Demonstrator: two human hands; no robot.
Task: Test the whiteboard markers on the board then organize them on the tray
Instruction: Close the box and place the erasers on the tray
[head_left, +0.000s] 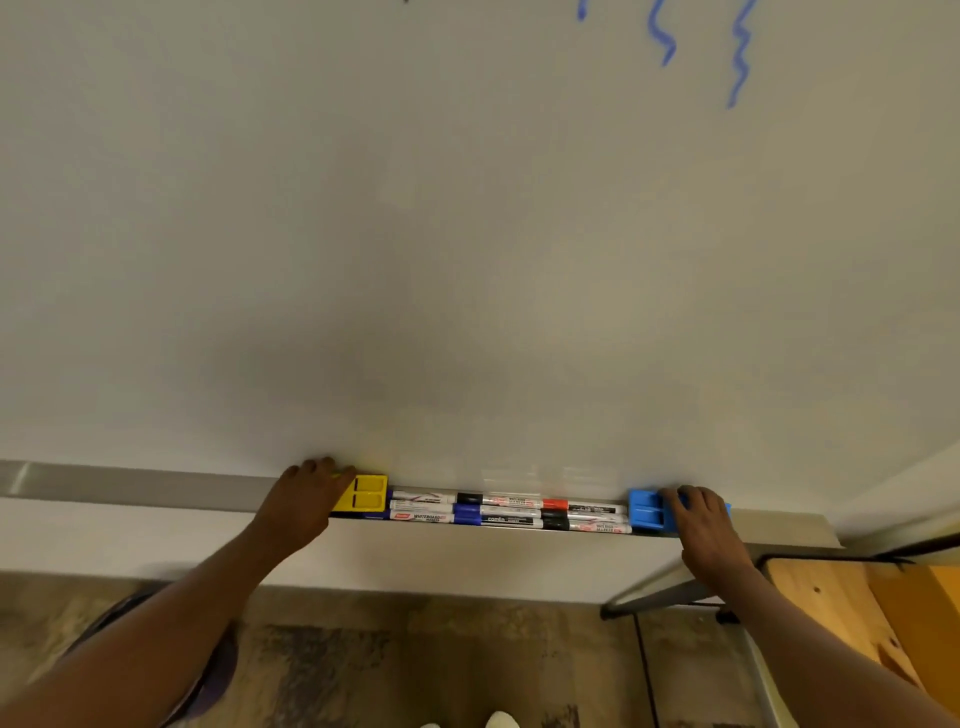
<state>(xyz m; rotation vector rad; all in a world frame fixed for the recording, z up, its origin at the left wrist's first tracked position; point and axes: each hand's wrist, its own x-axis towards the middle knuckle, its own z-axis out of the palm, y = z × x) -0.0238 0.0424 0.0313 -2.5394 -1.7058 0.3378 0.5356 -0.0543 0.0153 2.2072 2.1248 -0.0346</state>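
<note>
Several whiteboard markers (509, 512) with black, blue and red caps lie end to end in rows on the grey tray (130, 488) under the whiteboard (467, 234). A yellow eraser (368, 493) sits at the left end of the rows, and my left hand (306, 499) rests on its left side. At the right end a blue eraser (647, 510) lies under the fingers of my right hand (701, 525). Blue squiggles (740, 52) mark the board's top right.
A wooden table (852, 613) stands at the lower right beside the board's metal frame leg (660, 592). Patterned floor lies below, with my shoes at the bottom edge. A dark bag or stool (218, 670) sits behind my left arm.
</note>
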